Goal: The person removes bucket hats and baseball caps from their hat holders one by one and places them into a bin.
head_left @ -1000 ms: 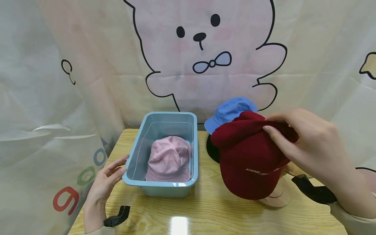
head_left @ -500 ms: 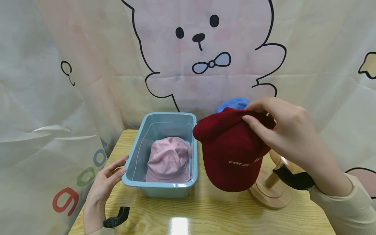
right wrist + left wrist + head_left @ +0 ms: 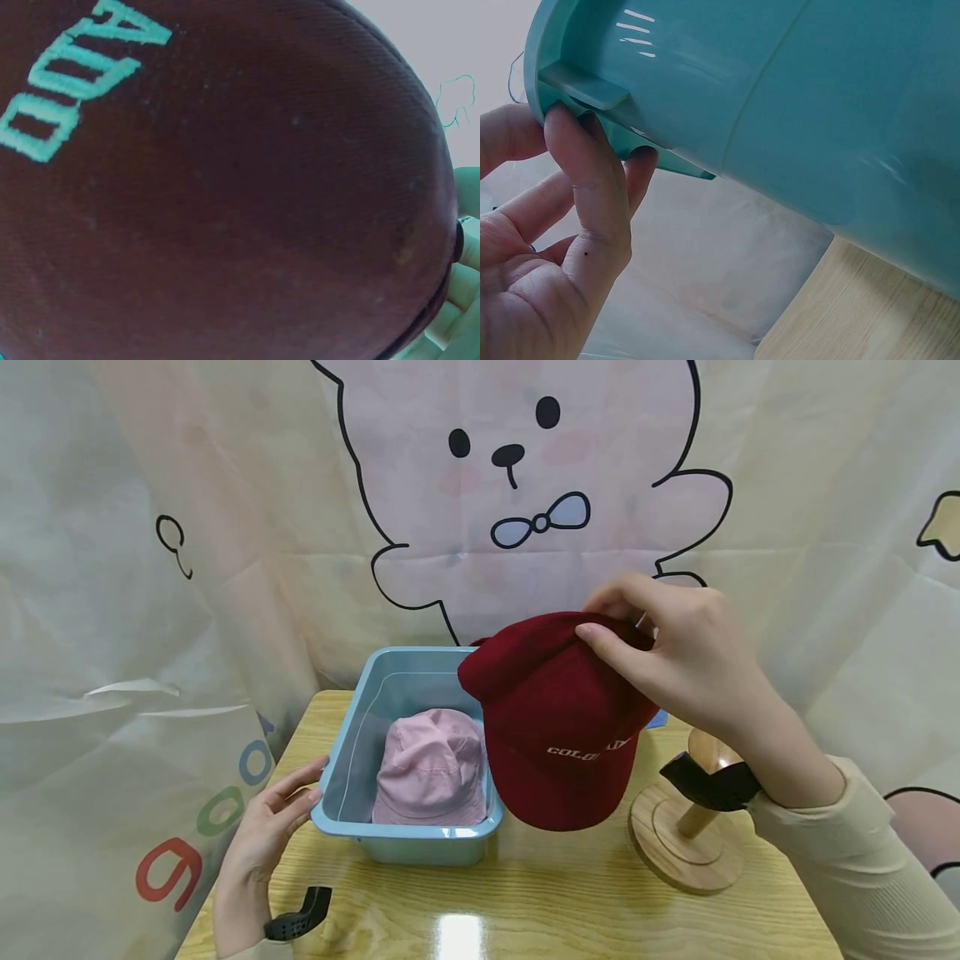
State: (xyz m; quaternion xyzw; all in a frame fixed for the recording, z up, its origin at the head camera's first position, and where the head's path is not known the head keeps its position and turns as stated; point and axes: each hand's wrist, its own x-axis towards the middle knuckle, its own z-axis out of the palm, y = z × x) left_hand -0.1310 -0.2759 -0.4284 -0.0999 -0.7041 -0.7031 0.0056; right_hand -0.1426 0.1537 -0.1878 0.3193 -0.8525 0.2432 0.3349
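My right hand point(image 3: 675, 643) pinches the top of a dark red baseball cap point(image 3: 562, 727) between thumb and fingers. The cap hangs in the air with its brim down and covers the right side of a light blue plastic bin point(image 3: 408, 831). White lettering on its front fills the upper left of the right wrist view, over the cap's cloth point(image 3: 247, 187). Inside the bin lies a pink bucket hat point(image 3: 431, 768). At the bin's left rim, my left hand point(image 3: 266, 827) grips the edge; in the left wrist view its fingers point(image 3: 592, 180) curl under the blue rim point(image 3: 536, 60).
A round wooden stand point(image 3: 686, 843) is on the wooden table point(image 3: 390, 910), right of the bin and partly behind my right wrist. Only a small piece of a blue hat point(image 3: 658, 719) shows behind the red cap. A printed curtain point(image 3: 300, 568) hangs behind the table.
My right hand has carried the red cap leftward and slightly up, from in front of the stand to the bin's right edge. The left hand and the bin have stayed put.
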